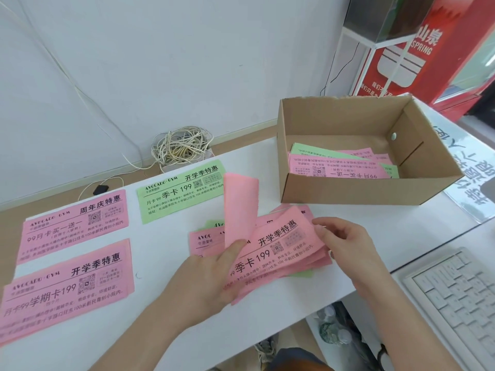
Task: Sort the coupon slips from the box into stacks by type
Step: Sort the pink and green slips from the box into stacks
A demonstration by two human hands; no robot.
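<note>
My left hand [211,277] grips a fanned bundle of pink coupon slips [278,250] just above the white table, thumb on top; one pink slip [241,210] sticks up blank side out. My right hand [345,245] pinches the bundle's right end. A few pink and green slips [206,238] lie on the table under the bundle. Three sorted stacks lie to the left: a green stack [182,191], a pink stack [75,223] behind, and a pink stack [64,287] in front. The cardboard box [361,186] at the right holds more pink and green slips [340,164].
A tangle of cream cable [182,148] lies against the wall behind the green stack. A white keyboard [455,298] sits at the lower right. A red poster stand [407,49] rises behind the box. The table's front edge [241,352] runs diagonally near my forearms.
</note>
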